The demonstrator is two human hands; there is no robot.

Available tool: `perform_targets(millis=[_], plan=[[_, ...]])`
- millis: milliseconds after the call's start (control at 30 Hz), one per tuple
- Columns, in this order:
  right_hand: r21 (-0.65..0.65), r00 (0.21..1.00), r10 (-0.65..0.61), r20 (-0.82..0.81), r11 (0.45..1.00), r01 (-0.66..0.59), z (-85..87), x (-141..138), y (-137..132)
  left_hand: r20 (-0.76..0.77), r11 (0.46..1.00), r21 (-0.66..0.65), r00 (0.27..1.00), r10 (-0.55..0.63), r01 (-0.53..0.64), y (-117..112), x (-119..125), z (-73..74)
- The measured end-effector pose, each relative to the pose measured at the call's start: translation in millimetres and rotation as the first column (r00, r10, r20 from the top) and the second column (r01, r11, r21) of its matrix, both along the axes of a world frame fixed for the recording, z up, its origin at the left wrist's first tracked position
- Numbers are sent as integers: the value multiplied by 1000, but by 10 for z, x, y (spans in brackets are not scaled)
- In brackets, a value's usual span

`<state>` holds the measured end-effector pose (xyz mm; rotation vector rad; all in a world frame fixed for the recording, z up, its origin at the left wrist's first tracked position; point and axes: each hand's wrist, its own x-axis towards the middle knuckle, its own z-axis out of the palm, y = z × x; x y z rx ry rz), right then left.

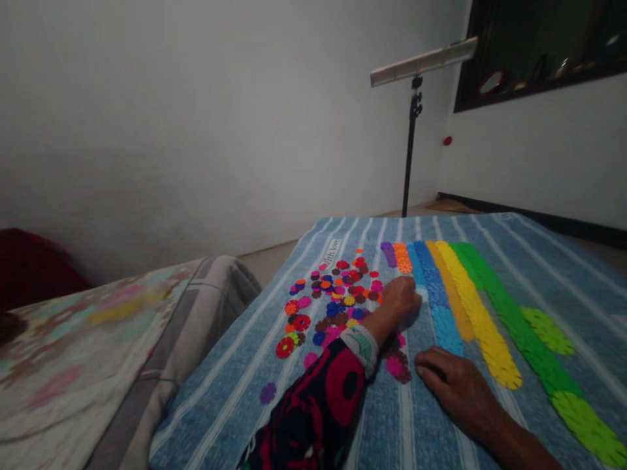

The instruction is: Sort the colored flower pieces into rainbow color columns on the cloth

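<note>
My left hand [400,301], at the end of a dark patterned sleeve, reaches over the cloth between the loose discs and the sorted rows. Its fingers are curled closed. A light blue notched disc [422,297] shows at the fingertips; whether they grip it I cannot tell. My right hand [453,386] rests on the cloth, fingers bent together, near the lower end of the light blue row [448,331]; anything inside it is hidden. To the left lies a scattered pile of mixed flower-shaped discs [337,307], mostly red, pink, brown and dark blue.
Overlapping discs form an orange row [403,258], a yellow row [482,313] and a green row [509,313] on the striped blue cloth [220,398]. A lamp on a stand [410,150] rises behind. A covered surface [112,346] lies left.
</note>
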<state>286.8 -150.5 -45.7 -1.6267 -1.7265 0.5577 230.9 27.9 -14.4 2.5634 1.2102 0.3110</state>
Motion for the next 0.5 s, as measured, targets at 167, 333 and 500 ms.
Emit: perform_targets(millis=[167,333,500], plan=[[-5,1000,-13,9,1000,13,-40,11,-6,-19,999,16,999,31,-31,70,-375,200],[3,1000,-19,12,1000,19,-26,25,-21,-46,995,43,995,92,-90,260,-985,374],[8,999,-36,16,999,36,-25,35,-42,-7,982,50,983,184,-184,478,-1643,474]])
